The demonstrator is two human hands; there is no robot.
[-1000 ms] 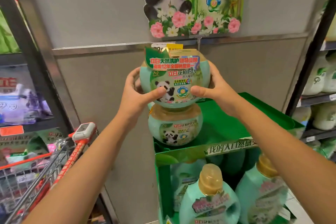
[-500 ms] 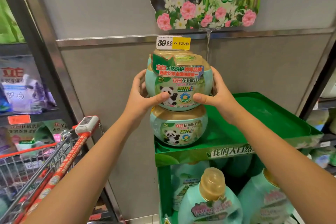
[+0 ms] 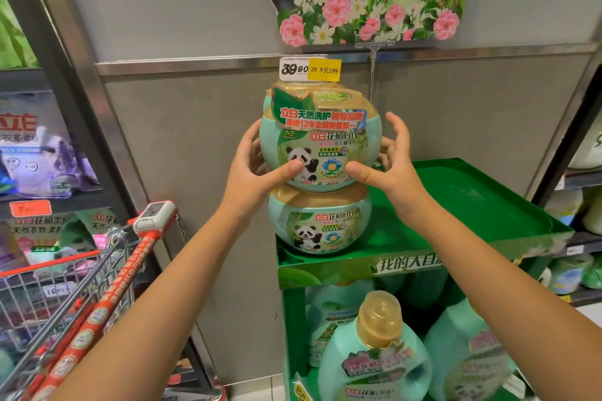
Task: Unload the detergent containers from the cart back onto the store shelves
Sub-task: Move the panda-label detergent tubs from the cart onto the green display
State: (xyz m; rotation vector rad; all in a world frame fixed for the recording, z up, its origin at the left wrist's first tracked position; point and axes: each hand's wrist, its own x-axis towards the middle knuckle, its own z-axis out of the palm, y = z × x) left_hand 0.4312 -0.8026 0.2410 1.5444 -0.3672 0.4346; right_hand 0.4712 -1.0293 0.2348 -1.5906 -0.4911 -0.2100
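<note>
Stacking step in hand: sets the upper tub [image 3: 321, 143] of detergent on the gold lid of the lower tub [image 3: 319, 228], at the front left corner of the green shelf [image 3: 472, 205], just below the price tag [image 3: 309, 69]. Grasps the upper tub with the left hand [image 3: 250, 169], thumb pressed on the front label, fingers curled round the left side. Holds the right hand [image 3: 391, 166] loose on the other side, thumb tip at the label, fingers spread and standing off the tub wall: released, or all but. Seems to have the upper tub seated, base touching the lid beneath, upright and roughly in line with the lower tub. Cannot tell about the weight: wholly on the stack, or partly in the left hand.

Calls next for a slow easing of the left hand, with an eye for any rock or slide; risks a topple otherwise, given a rounded tub on a domed lid near the shelf edge. Calls after that for a turn left to the cart [image 3: 39, 303], near the shelf, for another container. Cannot tell the count left in the cart: only wire side and red handle in view, contents blurred. Judged from the two tubs up and the bare green shelf to the right of the stack, likely mid-unloading rather than at the end.
</note>
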